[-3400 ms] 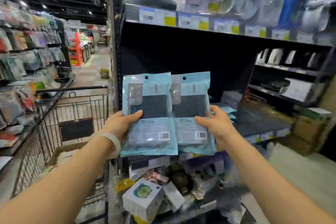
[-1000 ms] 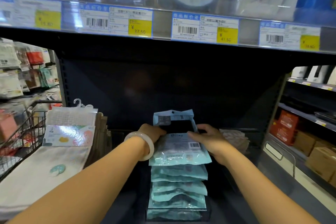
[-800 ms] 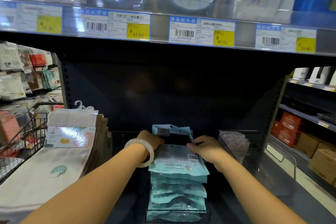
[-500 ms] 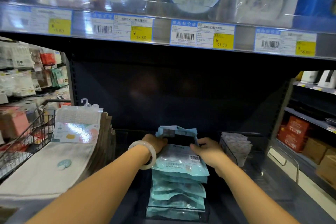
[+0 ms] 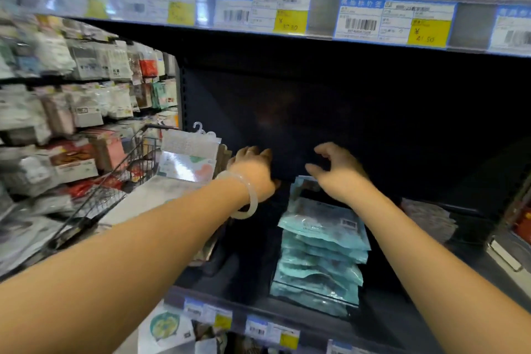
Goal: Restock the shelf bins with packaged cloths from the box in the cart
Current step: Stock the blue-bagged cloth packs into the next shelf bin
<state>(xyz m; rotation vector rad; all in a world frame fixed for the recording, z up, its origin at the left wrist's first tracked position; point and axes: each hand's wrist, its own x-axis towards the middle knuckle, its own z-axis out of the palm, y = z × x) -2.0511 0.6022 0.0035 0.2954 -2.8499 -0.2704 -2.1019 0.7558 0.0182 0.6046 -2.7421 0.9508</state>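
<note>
Both hands are empty. Left hand (image 5: 253,171) hovers over the dark gap left of the bin, fingers loosely curled, nothing in its grip. Right hand (image 5: 339,174) hangs just above the back of the stack, fingers spread and relaxed, apparently not touching it.

Packaged cloths (image 5: 321,250): teal plastic pouches stacked flat in the clear bin (image 5: 314,297) on the shelf (image 5: 402,322), each layer offset toward the front. Top pouch tilts up at the rear.

Handling, my read: light, soft, floppy, with slick film that will slide against the next pouch. They're not fragile. Best hold is both side edges or the stiffer header strip at the top; pinching mid-face will just crumple it. Press flat after placing, or the stack creeps forward over the low front lip.

Around:
- Hanging white towel packs (image 5: 188,161) just left of the gap, hooks up.
- Another clear bin with pale goods (image 5: 428,220) to the right.
- Cart (image 5: 115,181) at far left; I can't make out the box in this view.
- Upper shelf with price tags (image 5: 393,21) overhangs, so headroom above the stack is limited.
</note>
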